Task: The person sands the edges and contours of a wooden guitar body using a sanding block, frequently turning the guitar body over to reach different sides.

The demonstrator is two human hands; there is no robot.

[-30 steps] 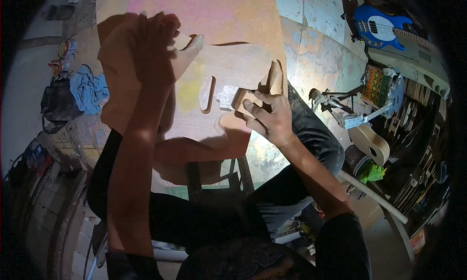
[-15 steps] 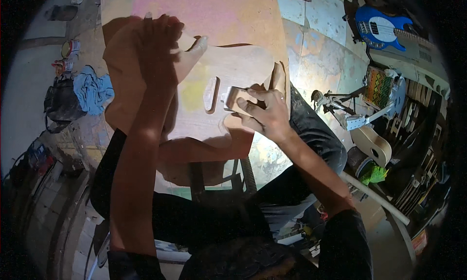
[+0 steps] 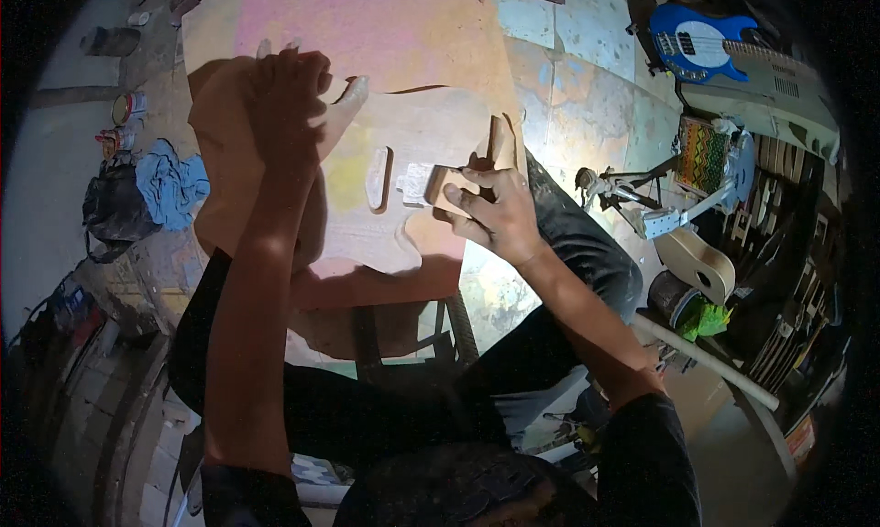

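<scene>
A pale wooden electric guitar body (image 3: 357, 238) lies flat, with an elongated slot (image 3: 379, 181) cut through its middle and a lighter neck pocket (image 3: 417, 184) to the right of that. My left hand (image 3: 298, 101) rests on the body's far left part, thumb stretched apart from the fingers; shadow covers much of it. My right hand (image 3: 500, 211) grips a small wooden block (image 3: 449, 188) between thumb and fingers, at the right end of the pocket. The block's underside is hidden.
Under the body is a board (image 3: 367, 23) stained pink and yellow. A blue bass guitar (image 3: 704, 41) leans at the far right, above a pale acoustic guitar body (image 3: 698, 266). Blue cloth (image 3: 172, 183) and a black bag (image 3: 119, 206) lie left. A pale pole (image 3: 706, 362) crosses the right side.
The whole view has shifted a little. My right hand and the block have slid right relative to the guitar body, uncovering more of the pocket. My left hand stays on the body.
</scene>
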